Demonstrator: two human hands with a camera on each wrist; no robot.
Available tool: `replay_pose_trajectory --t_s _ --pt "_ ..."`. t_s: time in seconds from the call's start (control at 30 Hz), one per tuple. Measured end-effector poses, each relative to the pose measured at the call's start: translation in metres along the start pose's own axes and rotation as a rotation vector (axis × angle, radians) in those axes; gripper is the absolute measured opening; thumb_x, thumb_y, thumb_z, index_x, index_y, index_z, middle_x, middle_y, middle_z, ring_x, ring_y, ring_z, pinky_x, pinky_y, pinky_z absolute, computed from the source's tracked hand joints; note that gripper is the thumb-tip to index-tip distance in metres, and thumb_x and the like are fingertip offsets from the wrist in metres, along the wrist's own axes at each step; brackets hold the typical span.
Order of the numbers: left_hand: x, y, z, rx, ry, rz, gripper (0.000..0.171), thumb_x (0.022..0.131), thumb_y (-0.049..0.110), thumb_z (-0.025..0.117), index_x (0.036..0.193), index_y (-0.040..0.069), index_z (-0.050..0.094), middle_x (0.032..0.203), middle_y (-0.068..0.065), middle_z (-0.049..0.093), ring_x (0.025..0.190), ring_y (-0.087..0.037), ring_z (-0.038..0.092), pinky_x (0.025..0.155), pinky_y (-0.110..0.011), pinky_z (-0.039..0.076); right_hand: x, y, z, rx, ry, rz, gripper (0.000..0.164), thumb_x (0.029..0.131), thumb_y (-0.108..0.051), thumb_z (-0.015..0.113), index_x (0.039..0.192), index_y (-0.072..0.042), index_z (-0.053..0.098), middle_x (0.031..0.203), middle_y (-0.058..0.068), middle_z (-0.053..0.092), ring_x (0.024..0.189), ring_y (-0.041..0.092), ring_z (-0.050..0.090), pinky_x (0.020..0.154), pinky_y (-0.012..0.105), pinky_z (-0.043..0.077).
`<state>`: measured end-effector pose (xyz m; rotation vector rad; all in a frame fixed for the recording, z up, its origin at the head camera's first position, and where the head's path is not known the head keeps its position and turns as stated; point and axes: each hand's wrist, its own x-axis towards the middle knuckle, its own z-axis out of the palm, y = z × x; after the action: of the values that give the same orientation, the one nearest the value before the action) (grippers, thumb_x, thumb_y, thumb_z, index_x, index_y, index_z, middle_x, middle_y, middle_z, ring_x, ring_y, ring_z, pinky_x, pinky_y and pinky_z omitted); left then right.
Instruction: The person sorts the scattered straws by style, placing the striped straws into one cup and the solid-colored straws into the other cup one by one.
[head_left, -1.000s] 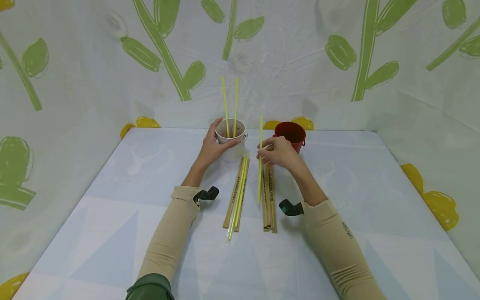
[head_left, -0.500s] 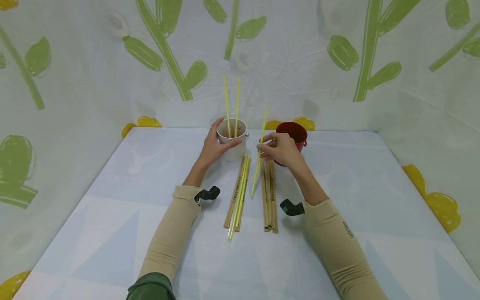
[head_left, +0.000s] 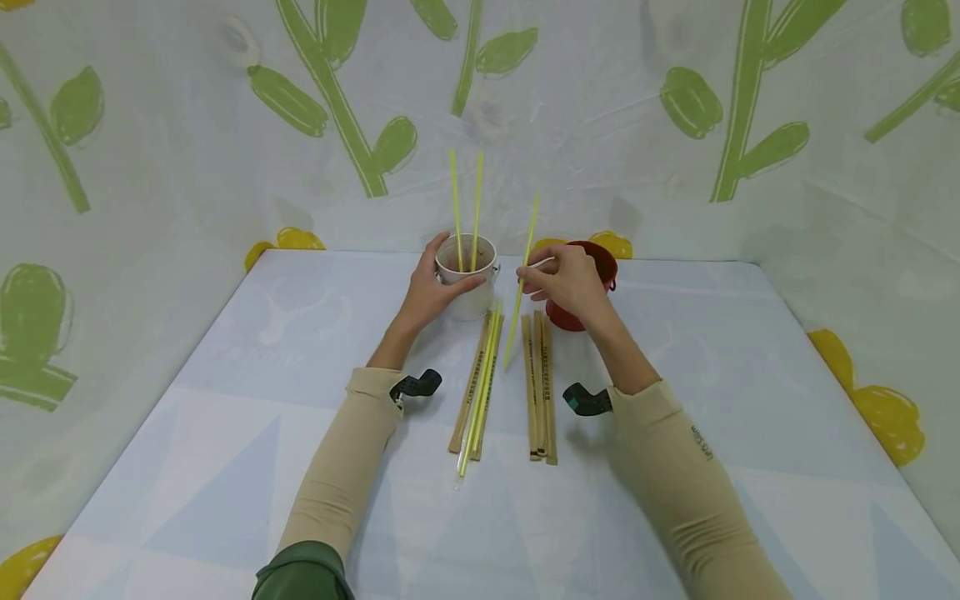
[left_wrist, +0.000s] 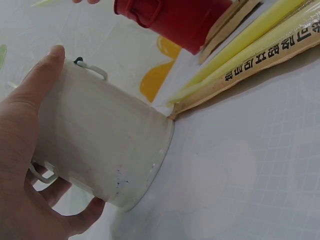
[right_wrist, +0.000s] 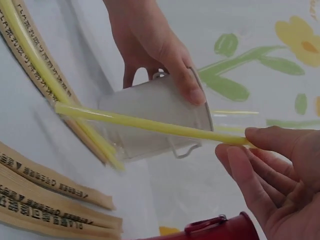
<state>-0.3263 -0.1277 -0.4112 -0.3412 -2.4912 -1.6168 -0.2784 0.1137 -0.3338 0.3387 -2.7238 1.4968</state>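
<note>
My left hand (head_left: 433, 287) grips the side of a white bucket (head_left: 472, 304), thumb and fingers curled round it below the rim. Two yellow straws (head_left: 477, 200) stand upright inside that bucket. Between thumb and fingertips my right hand (head_left: 566, 279) pinches another yellow straw (head_left: 514, 321), tilted and held above the table, right of the white bucket. Seen from the right wrist, the pinched straw (right_wrist: 150, 125) crosses in front of the white bucket (right_wrist: 150, 107). Behind the right hand stands a red bucket (head_left: 566, 319), partly hidden by it.
Yellow straws (head_left: 477, 400) in clear wrapping lie over brown paper-wrapped straws (head_left: 457, 429) in front of the white bucket. Several more paper-wrapped straws (head_left: 540, 400) lie to the right. The table (head_left: 337, 317) meets a leaf-patterned sheet at its back edge.
My right hand has raised the straw off the table area and tilted it, its top leaning right. The left hand keeps its hold on the white bucket.
</note>
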Motion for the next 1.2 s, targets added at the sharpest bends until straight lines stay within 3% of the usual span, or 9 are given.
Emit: replay_pose_trajectory --t_s 0.27,0.9,1.2 --pt "0.000 0.000 -0.001 -0.001 -0.003 -0.004 0.099 0.077 0.046 0.081 0.155 0.026 0.023 0.156 -0.010 0.034 0.142 -0.028 0.037 0.111 -0.050 0.038 0.009 -0.016 -0.006 0.044 0.073 -0.082 0.032 0.093 -0.022 0.068 0.119 -0.004 0.062 0.107 0.017 0.073 0.089 0.032 0.074 0.069 0.028 0.059" --pt "0.002 0.000 -0.001 -0.025 -0.006 -0.008 0.099 0.076 0.046 0.082 0.154 0.026 0.024 0.153 -0.011 0.038 0.140 -0.027 0.040 0.109 -0.051 0.039 0.036 -0.054 -0.014 0.123 0.213 -0.282 0.027 0.095 -0.018 0.065 0.118 -0.003 0.063 0.107 0.015 0.074 0.088 0.024 0.074 0.072 0.026 0.059" --pt "0.001 0.000 -0.002 -0.012 -0.014 -0.026 0.100 0.076 0.048 0.081 0.154 0.027 0.023 0.153 -0.012 0.037 0.141 -0.028 0.038 0.109 -0.051 0.039 0.028 -0.083 -0.017 0.154 0.288 -0.320 0.026 0.096 -0.011 0.061 0.119 0.001 0.062 0.108 0.019 0.072 0.092 0.029 0.073 0.075 0.026 0.058"
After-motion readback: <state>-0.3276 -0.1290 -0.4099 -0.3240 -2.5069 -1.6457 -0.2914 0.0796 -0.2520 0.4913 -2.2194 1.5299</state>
